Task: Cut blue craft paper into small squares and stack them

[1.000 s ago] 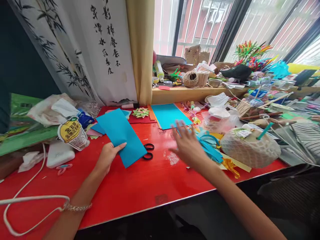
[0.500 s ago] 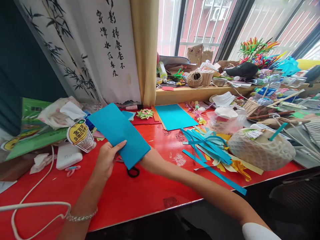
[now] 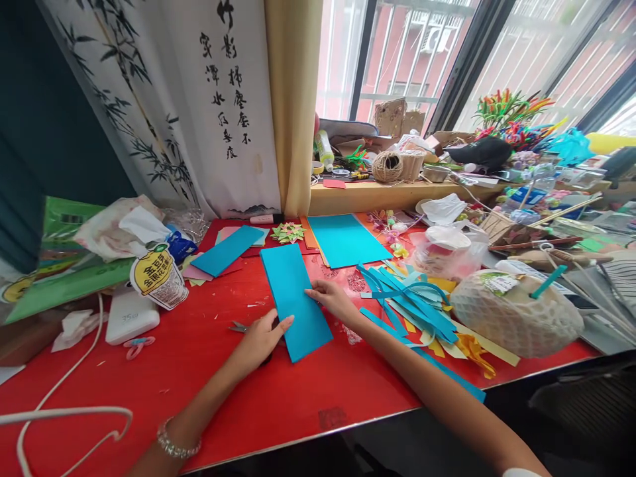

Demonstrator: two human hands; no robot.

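Note:
A long blue paper rectangle (image 3: 294, 301) lies flat on the red table (image 3: 248, 391). My left hand (image 3: 261, 338) rests at its near left edge, fingers stretched out, thumb touching the paper. My right hand (image 3: 334, 298) presses on its right edge with fingers spread flat. Scissors (image 3: 242, 326) lie partly hidden under my left hand; only the blade tips show. A pile of cut blue paper strips (image 3: 407, 295) lies just right of my right hand. Farther back are another blue strip (image 3: 227, 250) and a larger blue sheet (image 3: 345, 240).
A netted round fruit with a straw (image 3: 514, 311) sits at the right. A white power bank (image 3: 130, 317) and cable, a cup lid (image 3: 155, 277) and plastic bags crowd the left. The window sill (image 3: 397, 189) holds twine, craft flowers and clutter. A folded paper star (image 3: 287, 232) lies at the back.
The blue paper, held up tilted in my left hand before, now lies flat on the table, moved right. My right hand came out from under it onto its right edge.

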